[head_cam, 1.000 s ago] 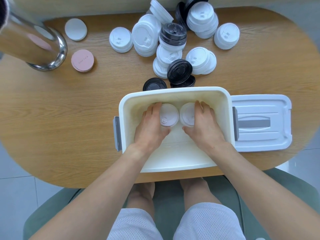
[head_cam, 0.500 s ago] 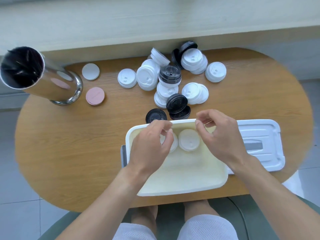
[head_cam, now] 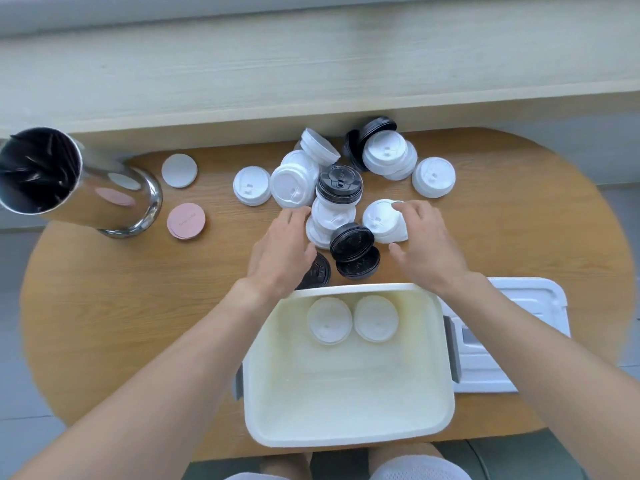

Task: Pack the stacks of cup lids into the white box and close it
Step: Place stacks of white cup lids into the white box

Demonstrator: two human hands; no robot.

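— What fills the frame?
— A rounded wooden table [head_cam: 104, 341], with the open white box [head_cam: 346, 434] at its near edge and the box's lid [head_cam: 519, 306] lying flat just to its right.

— Where are the lids?
— Two white stacks [head_cam: 351, 323] sit side by side against the box's far wall. A pile of white and black lid stacks [head_cam: 339, 188] lies beyond the box.

— And the hands?
— Both reach over the pile. The left hand [head_cam: 282, 247] has loose fingers, gripping nothing. The right hand [head_cam: 424, 244] has fingertips on a tilted white stack [head_cam: 382, 220], thumb apart.

— Anything else?
— A steel canister [head_cam: 114, 202] and pink coasters [head_cam: 186, 221], far left.
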